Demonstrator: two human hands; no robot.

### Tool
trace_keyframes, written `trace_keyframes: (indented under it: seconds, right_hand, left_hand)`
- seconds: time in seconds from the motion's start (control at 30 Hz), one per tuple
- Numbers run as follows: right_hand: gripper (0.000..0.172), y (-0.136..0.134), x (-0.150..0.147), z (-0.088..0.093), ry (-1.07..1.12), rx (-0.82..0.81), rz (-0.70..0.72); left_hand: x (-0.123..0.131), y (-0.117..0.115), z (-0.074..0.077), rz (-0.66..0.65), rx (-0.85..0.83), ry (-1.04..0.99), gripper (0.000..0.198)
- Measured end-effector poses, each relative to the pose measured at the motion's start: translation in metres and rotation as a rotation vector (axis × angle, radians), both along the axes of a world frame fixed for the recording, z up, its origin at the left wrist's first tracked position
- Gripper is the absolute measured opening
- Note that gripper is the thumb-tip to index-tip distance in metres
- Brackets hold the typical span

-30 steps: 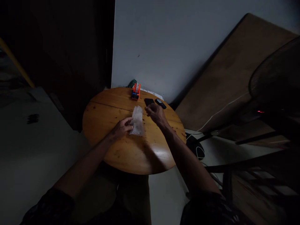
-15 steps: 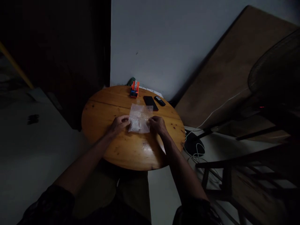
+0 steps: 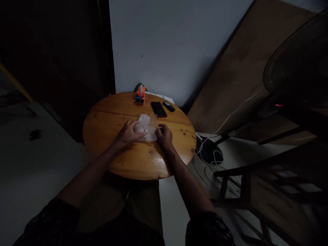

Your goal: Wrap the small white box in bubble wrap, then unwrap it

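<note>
Crumpled clear bubble wrap lies on the round wooden table between my hands. My left hand grips its left side, with the thumb lying across the front of the plastic. At the right edge, my right hand pinches the wrap with curled fingers. Whether anything is inside the wrap cannot be made out.
Behind the wrap lie a black phone-like slab and a dark handset. An orange tape dispenser stands near the back edge. At the right are a wooden chair, loose cables and a fan.
The bubble wrap was spread flatter and is now bunched smaller. My left hand's thumb has moved over it, and my right hand has come closer in. The view has shifted slightly.
</note>
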State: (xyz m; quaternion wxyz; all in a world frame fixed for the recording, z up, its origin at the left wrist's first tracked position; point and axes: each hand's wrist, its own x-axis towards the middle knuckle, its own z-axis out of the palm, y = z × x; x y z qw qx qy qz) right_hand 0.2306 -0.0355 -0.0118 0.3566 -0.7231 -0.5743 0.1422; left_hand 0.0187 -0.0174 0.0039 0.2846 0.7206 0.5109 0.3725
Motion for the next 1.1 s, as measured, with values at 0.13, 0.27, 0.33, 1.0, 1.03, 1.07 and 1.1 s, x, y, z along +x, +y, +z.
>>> trace_keyframes:
  seconds: [0.13,0.27,0.33,1.0,1.03,1.07,1.1]
  right_hand:
    - [0.036,-0.003,-0.004,0.005,-0.032,-0.023,-0.016]
    - [0.036,-0.004,-0.006,0.008,-0.041,-0.027,-0.022]
    - [0.035,-0.004,-0.005,0.007,-0.049,-0.019,-0.019]
    - [0.039,-0.005,-0.006,0.006,-0.093,-0.051,-0.029]
    - [0.039,-0.005,-0.006,0.007,-0.093,-0.051,-0.031]
    - [0.039,-0.005,-0.006,0.007,-0.094,-0.049,-0.031]
    - [0.039,-0.005,-0.006,0.007,-0.092,-0.047,-0.029]
  left_hand:
    - [0.004,0.009,0.012,0.034,-0.058,0.091,0.043]
    - [-0.019,0.019,0.014,0.147,-0.123,0.109,0.022]
    - [-0.035,0.024,0.009,0.204,-0.118,0.094,0.020]
    - [-0.023,0.021,0.036,-0.258,-0.010,0.547,0.061]
    - [-0.024,0.021,0.037,-0.242,-0.013,0.579,0.057]
    - [-0.026,0.019,0.037,-0.233,0.009,0.603,0.049]
    - [-0.028,0.015,0.038,-0.236,0.050,0.616,0.041]
